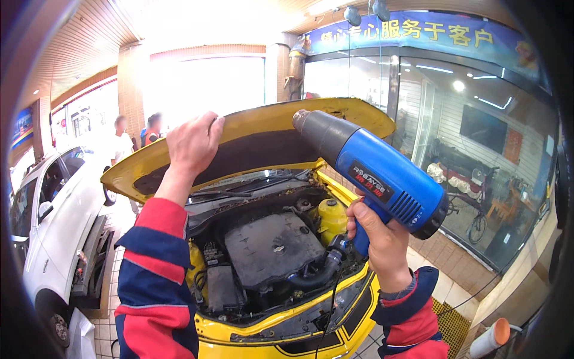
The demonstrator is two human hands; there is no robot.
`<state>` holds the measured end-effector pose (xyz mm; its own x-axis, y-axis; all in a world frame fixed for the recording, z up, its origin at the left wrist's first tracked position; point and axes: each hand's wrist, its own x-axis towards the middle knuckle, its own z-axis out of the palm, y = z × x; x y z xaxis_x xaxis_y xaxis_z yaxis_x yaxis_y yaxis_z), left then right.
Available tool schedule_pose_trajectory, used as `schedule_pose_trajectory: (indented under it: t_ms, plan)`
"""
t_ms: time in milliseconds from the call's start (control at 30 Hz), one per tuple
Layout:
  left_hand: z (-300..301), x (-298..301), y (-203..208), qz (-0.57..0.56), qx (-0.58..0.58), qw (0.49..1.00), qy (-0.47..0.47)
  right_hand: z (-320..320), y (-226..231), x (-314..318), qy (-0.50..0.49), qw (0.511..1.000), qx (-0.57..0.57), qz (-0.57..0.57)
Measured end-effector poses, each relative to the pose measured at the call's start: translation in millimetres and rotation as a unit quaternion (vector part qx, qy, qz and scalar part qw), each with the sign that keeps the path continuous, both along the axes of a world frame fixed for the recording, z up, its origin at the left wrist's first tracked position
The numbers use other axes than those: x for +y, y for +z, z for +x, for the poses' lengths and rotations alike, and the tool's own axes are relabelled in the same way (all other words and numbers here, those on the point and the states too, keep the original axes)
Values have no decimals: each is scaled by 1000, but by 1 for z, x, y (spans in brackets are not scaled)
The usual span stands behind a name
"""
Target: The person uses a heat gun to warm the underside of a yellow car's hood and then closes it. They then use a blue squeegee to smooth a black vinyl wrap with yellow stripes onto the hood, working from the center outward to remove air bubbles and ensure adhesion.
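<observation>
A blue and black heat gun (373, 173) is in my right hand (385, 245), the fingers wrapped round its handle. Its metal nozzle points up and left, in front of the raised yellow car hood (275, 119). My left hand (194, 143) is closed at the hood's upper edge, its fingertips hidden behind the edge. Beneath the hood lies the open engine bay, with a dark plastic engine cover (272, 245) in the middle. A black cord (333, 299) hangs below the gun, across the yellow front of the car.
A white car (66, 203) stands at the left beside a dark lift ramp (89, 263). Two people (121, 140) are behind the hood on the left. Glass doors (478, 149) line the right side. An orange-ended white pipe (490, 338) and a yellow floor grate (451, 326) are at lower right.
</observation>
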<state>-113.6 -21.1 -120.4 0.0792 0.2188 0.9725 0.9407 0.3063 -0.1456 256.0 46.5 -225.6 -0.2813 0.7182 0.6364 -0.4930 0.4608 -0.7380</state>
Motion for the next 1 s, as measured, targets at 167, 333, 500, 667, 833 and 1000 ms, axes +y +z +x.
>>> schedule_pose_trajectory:
  t_ms: [167,333,500,667,833,1000]
  plan:
    - [-12,3,-7,37,37,999,-6,-27,3,6,-33,999,-1,-13]
    - [-16,2,-8,40,25,999,-16,-47,1,-7,-62,998,11,5]
    - [-22,6,-8,65,48,997,-18,-64,-2,-17,-75,997,-4,-4]
    - [-26,9,-10,66,52,996,-22,-78,-4,-30,-105,994,-5,11]
    - [-28,9,-7,86,70,992,-54,-91,-3,-34,-131,991,-33,13]
    - [-29,9,-8,92,73,991,-56,-103,-4,-31,-161,987,-28,10]
